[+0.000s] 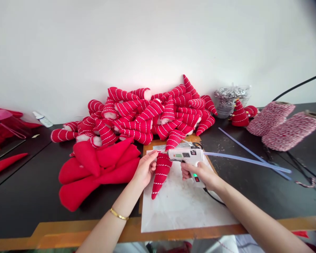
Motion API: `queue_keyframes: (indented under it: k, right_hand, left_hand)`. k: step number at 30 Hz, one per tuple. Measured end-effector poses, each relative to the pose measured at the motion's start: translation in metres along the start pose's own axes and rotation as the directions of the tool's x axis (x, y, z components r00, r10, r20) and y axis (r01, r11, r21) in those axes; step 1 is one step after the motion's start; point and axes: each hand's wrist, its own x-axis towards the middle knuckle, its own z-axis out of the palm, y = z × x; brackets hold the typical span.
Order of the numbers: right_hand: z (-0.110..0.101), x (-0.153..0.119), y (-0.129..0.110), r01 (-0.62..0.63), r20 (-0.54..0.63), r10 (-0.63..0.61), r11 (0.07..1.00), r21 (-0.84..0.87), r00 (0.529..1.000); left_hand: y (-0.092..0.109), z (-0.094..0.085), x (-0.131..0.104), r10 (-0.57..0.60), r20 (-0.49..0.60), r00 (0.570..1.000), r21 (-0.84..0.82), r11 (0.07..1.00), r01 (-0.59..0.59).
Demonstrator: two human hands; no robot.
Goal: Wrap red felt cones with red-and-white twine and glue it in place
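My right hand is wrapped round the grip of a white hot glue gun, its nozzle pointing left. A long translucent glue stick sticks out of the gun's back end. Close to the nozzle tip, my left hand is closed, thumb and finger pinched together. What it pinches is too small to make out. Beside those fingers a red felt cone with white stitch-like lines lies on a white sheet, its tip towards me. The gun partly covers the red pieces behind it.
Striped red cones with stuffing are heaped against the wall. Plain red cones lie left of the sheet. On the right are red-and-white twine spools, a second glue stick, a decorated cone, a bag of silver material and cables.
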Motion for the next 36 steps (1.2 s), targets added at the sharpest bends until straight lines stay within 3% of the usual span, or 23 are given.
queue_keyframes:
  k: [17,36]
  right_hand:
    - [0.0009,-0.0013,-0.0038,0.001,0.005,0.0,0.997,-0.082,1.0]
    - [0.0025,0.0003,-0.0003,0.004,0.02,-0.005,0.999,0.047,1.0]
  left_hand:
    - [-0.0011,-0.0002,-0.0006,0.003,0.032,0.999,0.042,0.999,-0.004]
    - [-0.0008,0.0003,-0.0019,0.015,0.03,0.999,0.038,0.999,-0.016]
